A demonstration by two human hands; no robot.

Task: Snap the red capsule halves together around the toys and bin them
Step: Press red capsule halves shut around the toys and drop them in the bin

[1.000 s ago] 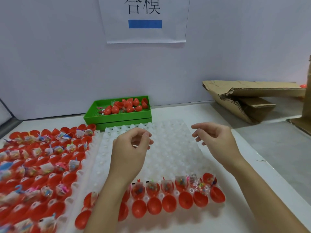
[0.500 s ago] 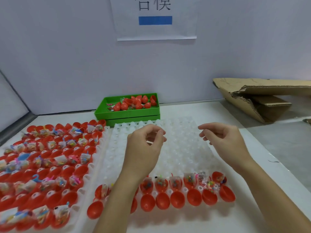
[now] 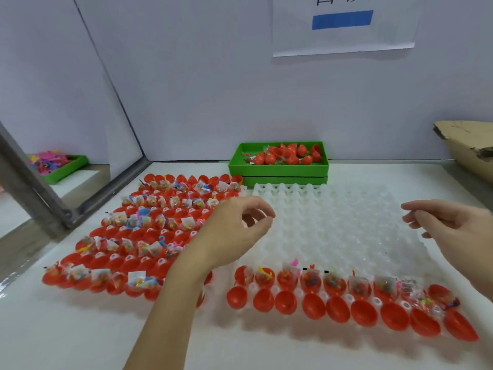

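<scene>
Two bare hands are hovering over a white dimpled tray (image 3: 333,225) lying on the pale surface (image 3: 80,337) in the head view. Over the tray's left edge, the left hand (image 3: 229,236) is hanging with its fingers (image 3: 262,213) loosely curled toward the thumb, holding nothing; the right hand (image 3: 453,231) is floating above the tray's right side, its fingers (image 3: 416,206) relaxed and slightly bent, also holding nothing. Along the tray's near edge, two rows of red capsule halves (image 3: 314,305) are sitting in the dimples: the farther row is carrying small bagged toys (image 3: 309,279), the nearer row is lying open without any. To the left, a second tray of red halves (image 3: 138,236) is lying just beside the white one, most of them holding bagged toys. At the far side of the surface, against the wall, a green bin (image 3: 277,169) is holding a cluster of closed red capsules (image 3: 288,156). Farther left, another green bin (image 3: 61,169) is showing pink pieces, and a cardboard box (image 3: 469,148) is sitting at far right.
</scene>
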